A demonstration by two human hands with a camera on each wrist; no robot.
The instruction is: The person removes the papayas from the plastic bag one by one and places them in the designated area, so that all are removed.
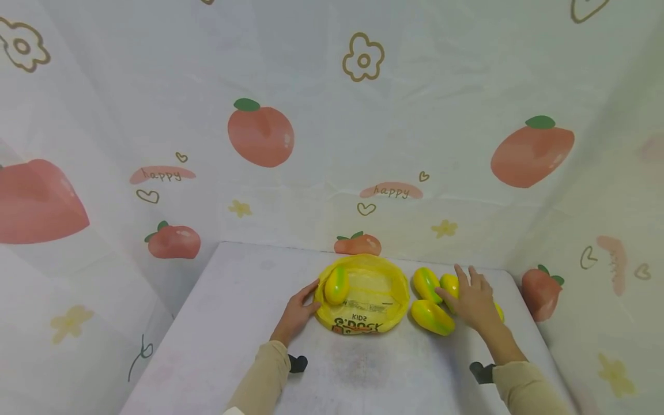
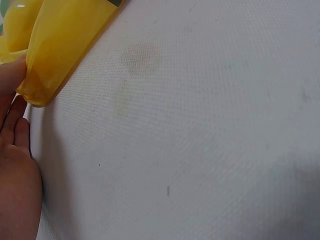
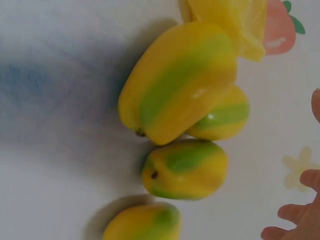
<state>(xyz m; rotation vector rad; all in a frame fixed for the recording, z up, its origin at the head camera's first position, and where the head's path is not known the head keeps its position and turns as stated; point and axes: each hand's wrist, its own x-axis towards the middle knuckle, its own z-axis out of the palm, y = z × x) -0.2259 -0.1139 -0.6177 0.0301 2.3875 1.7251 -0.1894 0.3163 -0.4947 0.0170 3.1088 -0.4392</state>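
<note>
A yellow plastic bag [image 1: 381, 320] with dark print stands on the table with its round mouth spread wide. One glossy yellow fruit with a green streak [image 1: 337, 286], mango- or papaya-like, lies inside at the left. My left hand [image 1: 295, 314] pinches the bag's left rim between thumb and fingers, closely seen in the left wrist view. Right of the bag lie several similar fruits [image 1: 433, 318]. Over them hovers my right hand [image 1: 474, 302], fingers spread and holding nothing. In the right wrist view a large fruit [image 3: 182, 82] lies in front of the others; whether the hand touches any cannot be told.
A pale table [image 1: 233, 346] carries everything. White cloth walls [image 1: 311, 202] printed with red fruits, flowers and hearts rise at the back and both sides. The bag stands close to the back wall, and the fruits lie toward the table's right side.
</note>
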